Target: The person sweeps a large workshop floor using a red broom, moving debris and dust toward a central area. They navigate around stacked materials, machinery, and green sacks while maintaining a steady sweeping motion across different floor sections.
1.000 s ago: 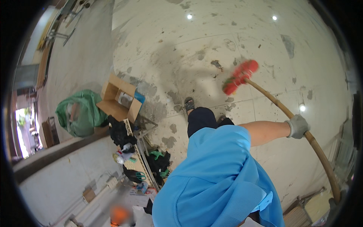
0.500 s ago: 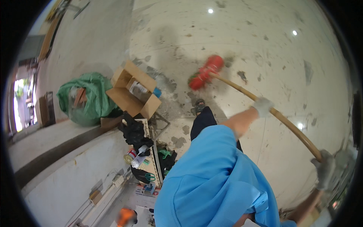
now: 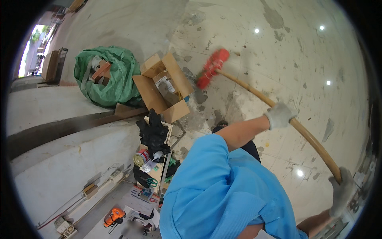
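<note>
Out on the right, left hand (image 3: 280,115) gripping the broom (image 3: 254,93) mid-handle, right hand (image 3: 343,193) clasping its near end; red head (image 3: 213,68) far out, right of the cardboard box (image 3: 178,75)!

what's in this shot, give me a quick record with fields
tool: broom with a blurred red head and long tan handle
left hand: gloved, closed around the handle partway along
right hand: gloved, closed on the handle near the end away from the head
floor: pale, with dark patches
container: open cardboard box, beside a green sack
lower left: teal-handled scissors, orange power tool
contact: unclear whether the head touches the floor
</note>
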A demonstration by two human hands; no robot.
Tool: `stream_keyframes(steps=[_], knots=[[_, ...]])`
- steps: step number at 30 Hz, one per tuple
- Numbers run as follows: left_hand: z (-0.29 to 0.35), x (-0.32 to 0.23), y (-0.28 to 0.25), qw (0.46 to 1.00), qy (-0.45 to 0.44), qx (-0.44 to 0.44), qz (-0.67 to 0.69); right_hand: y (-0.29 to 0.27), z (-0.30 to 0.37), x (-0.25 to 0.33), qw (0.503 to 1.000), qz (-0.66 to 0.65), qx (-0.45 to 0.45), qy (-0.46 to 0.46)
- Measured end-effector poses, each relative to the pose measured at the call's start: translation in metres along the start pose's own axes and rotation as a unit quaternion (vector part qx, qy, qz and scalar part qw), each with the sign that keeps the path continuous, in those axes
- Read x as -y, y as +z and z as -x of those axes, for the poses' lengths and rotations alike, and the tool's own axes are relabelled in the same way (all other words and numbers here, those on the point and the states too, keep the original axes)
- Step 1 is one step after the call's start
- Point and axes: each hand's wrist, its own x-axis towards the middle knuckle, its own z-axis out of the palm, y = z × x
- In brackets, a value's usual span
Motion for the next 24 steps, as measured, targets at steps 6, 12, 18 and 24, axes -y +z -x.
stream_keyframes(steps=[6,12,18,24], knots=[[0.007,0.076,0.002,0.99,-0.118,0.079,0.02,0.053,-0.072,0.034,0.992,0.037,0.007,-0.124],[0.01,0.238,-0.067,0.884,-0.38,-0.133,-0.238,0.152,-0.226,0.149,0.972,-0.003,0.03,-0.231],[-0.093,0.22,-0.096,0.928,-0.336,-0.023,-0.158,0.103,-0.297,0.057,0.956,-0.124,-0.029,-0.265],[-0.155,0.157,-0.097,0.983,-0.179,-0.021,-0.034,0.019,-0.305,-0.009,0.987,-0.023,0.048,-0.154]])
